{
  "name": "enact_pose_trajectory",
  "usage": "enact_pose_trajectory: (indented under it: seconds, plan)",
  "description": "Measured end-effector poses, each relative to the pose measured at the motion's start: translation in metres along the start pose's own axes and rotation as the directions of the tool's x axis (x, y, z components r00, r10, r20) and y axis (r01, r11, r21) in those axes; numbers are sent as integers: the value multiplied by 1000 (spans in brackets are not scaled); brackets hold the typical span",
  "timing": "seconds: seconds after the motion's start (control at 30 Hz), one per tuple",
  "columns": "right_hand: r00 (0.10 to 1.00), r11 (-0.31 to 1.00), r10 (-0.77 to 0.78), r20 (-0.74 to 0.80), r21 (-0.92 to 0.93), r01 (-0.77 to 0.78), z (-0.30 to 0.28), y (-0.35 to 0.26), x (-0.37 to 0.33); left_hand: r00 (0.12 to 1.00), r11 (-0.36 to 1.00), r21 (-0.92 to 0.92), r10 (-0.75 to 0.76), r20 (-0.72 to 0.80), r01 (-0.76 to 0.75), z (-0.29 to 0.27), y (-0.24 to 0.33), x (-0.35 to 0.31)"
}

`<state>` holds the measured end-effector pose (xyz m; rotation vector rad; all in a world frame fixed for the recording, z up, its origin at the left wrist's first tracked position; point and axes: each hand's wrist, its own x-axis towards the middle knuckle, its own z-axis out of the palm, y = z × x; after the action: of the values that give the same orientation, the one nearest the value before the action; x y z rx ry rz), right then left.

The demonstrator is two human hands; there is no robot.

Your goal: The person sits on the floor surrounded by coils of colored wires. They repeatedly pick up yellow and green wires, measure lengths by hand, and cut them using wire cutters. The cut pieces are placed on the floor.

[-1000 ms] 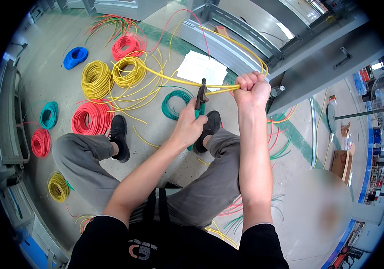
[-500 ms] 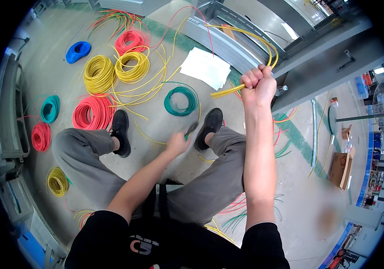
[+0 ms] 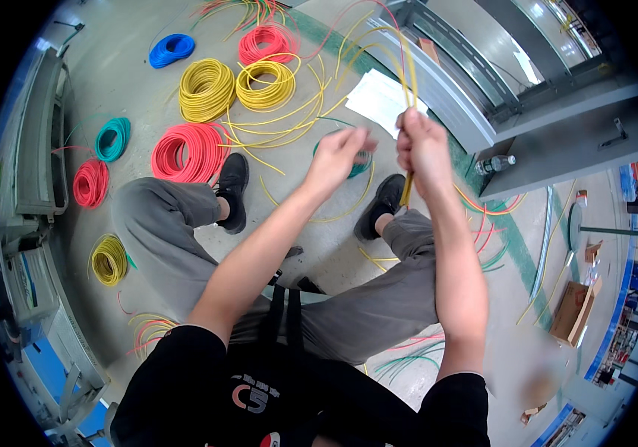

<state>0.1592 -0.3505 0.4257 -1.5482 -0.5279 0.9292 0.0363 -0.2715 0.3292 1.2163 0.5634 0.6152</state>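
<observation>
My right hand (image 3: 423, 149) is closed around a few yellow wires (image 3: 411, 82). They arch up and over to the left above the fist, and their short ends hang below it. To the left, my left hand (image 3: 340, 160) is raised with bent fingers; their tips are smeared by motion, and no tool shows in it. Behind that hand a green wire coil (image 3: 361, 165) lies on the floor, partly hidden. A small dark object (image 3: 294, 252) is on the floor between my legs, too unclear to name.
Yellow coils (image 3: 207, 91), red coils (image 3: 185, 153) and a blue coil (image 3: 171, 51) lie on the floor at left. White paper sheets (image 3: 378, 100) rest beside a grey metal cabinet frame (image 3: 446, 89). A clear bottle (image 3: 496, 164) and a cardboard box (image 3: 574, 309) are at right.
My right hand has come lower and nearer with the yellow wires, their ends now pointing down. My left hand has risen toward it, and the green-handled tool no longer shows in it.
</observation>
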Motion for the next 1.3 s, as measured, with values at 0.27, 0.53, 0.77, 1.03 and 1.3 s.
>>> enact_pose_trajectory:
  seconds: [0.27,0.53,0.77,1.03,1.3]
  plan:
    - [954,976,18,298,203,-82,57,19,-21,997,953,-301,19,-76,-41,-15,90,12]
    - [915,981,27,402,163,-101,77,41,-14,993,995,-98,14,-117,-26,-44,80,3]
    - [854,957,26,519,235,-172,79,60,-15,990,999,-52,-3,-140,-5,-42,77,-9]
    - [893,947,161,420,-319,-21,68,52,-9,988,993,69,99,-116,-92,-54,49,-19]
    - [999,1000,0,-33,-17,-1,25,-1,9,990,935,343,-41,-137,86,-69,-6,-50]
